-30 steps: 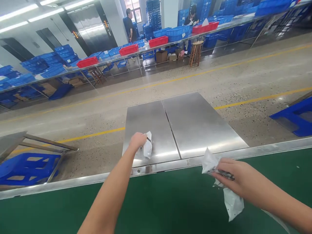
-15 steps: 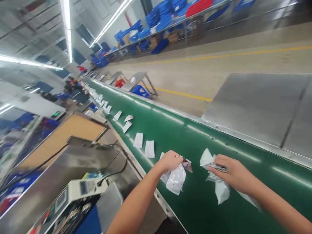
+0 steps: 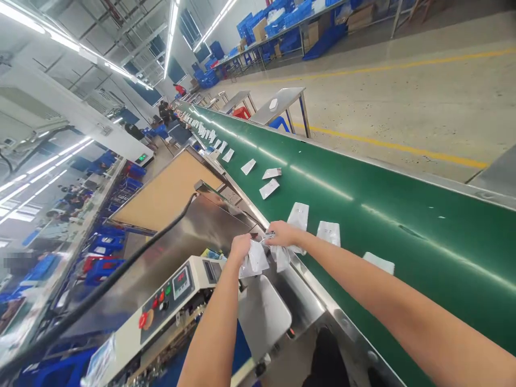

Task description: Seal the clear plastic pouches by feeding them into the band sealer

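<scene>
My left hand (image 3: 241, 248) is closed on a bunch of white plastic packets (image 3: 257, 258) above the metal plate (image 3: 268, 312) of the machine. Close beside it, my right hand (image 3: 281, 234) grips more white packets (image 3: 281, 259), which hang over the conveyor's near edge. The two bunches almost meet; I cannot tell whether they touch. On the green conveyor belt (image 3: 346, 177) just beyond my right hand lie a flat white packet (image 3: 299, 216) and another packet (image 3: 329, 232). A third packet (image 3: 379, 262) is partly hidden behind my right forearm.
A cream machine (image 3: 181, 290) with buttons and a red display stands at the lower left. A black cable (image 3: 133, 274) crosses in front of a steel surface. More packets run along the belt into the distance. Metal tables (image 3: 282, 105) stand past the belt's far side.
Both hands have moved left off the belt toward the machine, carrying packets, and are now close together. The camera view has swung left, showing more of the machine.
</scene>
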`<state>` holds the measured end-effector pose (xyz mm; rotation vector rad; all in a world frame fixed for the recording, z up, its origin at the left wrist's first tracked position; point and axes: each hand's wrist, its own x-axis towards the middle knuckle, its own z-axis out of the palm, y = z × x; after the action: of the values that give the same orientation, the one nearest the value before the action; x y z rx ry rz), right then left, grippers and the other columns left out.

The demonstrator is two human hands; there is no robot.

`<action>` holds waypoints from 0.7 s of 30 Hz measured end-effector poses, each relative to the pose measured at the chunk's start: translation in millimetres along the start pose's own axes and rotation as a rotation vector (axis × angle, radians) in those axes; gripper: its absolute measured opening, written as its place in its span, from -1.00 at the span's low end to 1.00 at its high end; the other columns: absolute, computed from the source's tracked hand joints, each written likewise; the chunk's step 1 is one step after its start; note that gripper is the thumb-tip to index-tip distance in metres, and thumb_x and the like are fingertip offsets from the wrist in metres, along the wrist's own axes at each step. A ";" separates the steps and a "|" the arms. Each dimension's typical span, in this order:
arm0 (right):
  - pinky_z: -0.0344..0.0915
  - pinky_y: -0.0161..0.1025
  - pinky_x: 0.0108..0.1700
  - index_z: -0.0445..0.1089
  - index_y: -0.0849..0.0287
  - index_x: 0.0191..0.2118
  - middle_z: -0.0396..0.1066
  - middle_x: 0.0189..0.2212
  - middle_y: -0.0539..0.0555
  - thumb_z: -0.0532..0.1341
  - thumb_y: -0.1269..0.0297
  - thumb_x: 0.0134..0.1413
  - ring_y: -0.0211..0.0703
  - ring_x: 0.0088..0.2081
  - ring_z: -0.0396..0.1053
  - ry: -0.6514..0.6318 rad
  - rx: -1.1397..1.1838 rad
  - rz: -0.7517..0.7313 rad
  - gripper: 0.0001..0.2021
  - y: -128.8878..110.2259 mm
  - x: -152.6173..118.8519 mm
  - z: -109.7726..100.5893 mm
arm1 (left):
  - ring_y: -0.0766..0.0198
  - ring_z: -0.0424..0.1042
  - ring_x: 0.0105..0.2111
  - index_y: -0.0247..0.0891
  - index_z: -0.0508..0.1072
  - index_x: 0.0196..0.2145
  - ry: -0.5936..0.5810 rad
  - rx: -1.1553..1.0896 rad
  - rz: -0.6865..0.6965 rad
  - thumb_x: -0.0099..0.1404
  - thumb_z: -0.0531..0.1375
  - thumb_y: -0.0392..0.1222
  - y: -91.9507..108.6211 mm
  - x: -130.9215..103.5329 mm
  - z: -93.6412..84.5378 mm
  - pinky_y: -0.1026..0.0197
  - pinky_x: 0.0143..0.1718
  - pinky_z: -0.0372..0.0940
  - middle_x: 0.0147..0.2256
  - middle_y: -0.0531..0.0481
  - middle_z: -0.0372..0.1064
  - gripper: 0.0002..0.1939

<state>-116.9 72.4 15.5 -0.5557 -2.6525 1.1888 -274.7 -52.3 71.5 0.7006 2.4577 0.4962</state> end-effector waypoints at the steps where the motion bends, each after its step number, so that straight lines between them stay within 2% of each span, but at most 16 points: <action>1: 0.22 -0.29 -0.25 0.47 0.16 -0.50 0.50 -0.43 0.03 0.39 0.10 0.12 -0.14 -0.32 0.41 -0.012 -0.017 -0.007 -0.71 -3.0 33.9 11.8 | 0.16 0.43 -0.38 -0.19 0.40 -0.47 0.069 0.038 -0.008 0.38 0.10 -0.05 -12.9 19.4 -7.2 0.25 -0.39 0.23 -0.49 -0.01 0.40 -0.71; 4: 0.24 -0.29 -0.19 0.51 0.17 -0.49 0.52 -0.41 0.05 0.43 0.16 0.06 -0.12 -0.28 0.44 0.006 -0.005 -0.034 -0.76 -9.1 111.1 53.0 | 0.01 0.55 -0.17 -0.17 0.52 -0.31 0.277 0.134 -0.053 0.52 -0.04 -0.06 -52.9 58.6 -13.4 0.18 -0.26 0.33 -0.31 -0.16 0.56 -0.61; 6: 0.29 -0.27 -0.11 0.55 0.17 -0.43 0.56 -0.31 0.09 0.42 0.15 0.11 -0.10 -0.19 0.47 0.032 0.024 -0.047 -0.79 -9.8 139.0 85.7 | -0.10 0.58 -0.03 -0.17 0.55 -0.09 0.394 0.171 -0.097 0.58 -0.13 -0.05 -77.4 72.1 -8.5 0.08 -0.16 0.40 -0.14 -0.28 0.61 -0.54; 8: 0.32 -0.23 -0.02 0.58 0.19 -0.34 0.57 -0.20 0.15 0.40 0.14 0.17 -0.07 -0.10 0.48 0.102 0.090 -0.063 -0.79 -7.7 149.8 119.7 | -0.14 0.55 0.10 -0.20 0.49 0.13 0.467 0.192 -0.125 0.61 -0.18 -0.05 -97.3 79.6 -0.1 -0.01 -0.03 0.42 0.04 -0.36 0.57 -0.50; 10: 0.35 -0.17 0.06 0.59 0.21 -0.22 0.55 -0.13 0.21 0.41 0.12 0.17 -0.01 -0.03 0.48 0.224 0.197 -0.088 -0.76 -4.0 148.8 150.1 | -0.09 0.49 0.21 -0.26 0.37 0.28 0.504 0.200 -0.137 0.63 -0.17 -0.03 -112.0 82.9 9.2 -0.01 0.10 0.41 0.18 -0.39 0.49 -0.48; 12: 0.35 -0.04 0.17 0.57 0.21 -0.04 0.55 -0.05 0.24 0.45 0.10 0.10 0.09 0.05 0.46 0.353 0.293 -0.115 -0.62 0.3 142.4 172.3 | -0.02 0.41 0.30 -0.33 0.25 0.38 0.531 0.194 -0.147 0.63 -0.12 0.01 -122.7 82.6 17.6 0.03 0.21 0.35 0.28 -0.42 0.40 -0.45; 14: 0.27 0.14 0.31 0.48 0.17 0.19 0.49 0.13 0.29 0.50 0.07 0.00 0.24 0.21 0.39 0.418 0.335 -0.130 -0.36 4.8 135.9 184.2 | 0.00 0.35 0.37 -0.36 0.13 0.44 0.569 0.129 -0.159 0.60 0.01 0.08 -130.6 78.8 23.5 0.06 0.29 0.30 0.35 -0.46 0.31 -0.37; 17: 0.12 0.29 0.43 0.23 0.14 0.46 0.27 0.38 0.38 0.54 0.04 -0.10 0.38 0.41 0.21 0.400 0.396 -0.135 0.00 11.9 132.1 186.8 | -0.03 0.22 0.45 -0.32 0.00 0.50 0.567 -0.029 -0.138 0.50 0.19 0.15 -138.5 69.9 24.0 0.06 0.38 0.22 0.44 -0.45 0.17 -0.17; 21: 0.09 0.32 0.47 0.04 0.12 0.56 0.17 0.46 0.41 0.56 -0.14 -0.12 0.42 0.46 0.16 0.342 0.490 -0.160 0.20 21.5 139.1 183.2 | -0.07 0.00 0.53 -0.32 -0.05 0.53 0.498 -0.100 -0.112 0.51 0.16 0.15 -142.5 61.0 8.9 0.00 0.49 0.05 0.53 -0.42 -0.03 -0.14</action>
<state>-295.6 17.5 -120.3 -0.4045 -1.9863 1.4701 -367.1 -129.5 -26.5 0.4304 2.8833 0.8245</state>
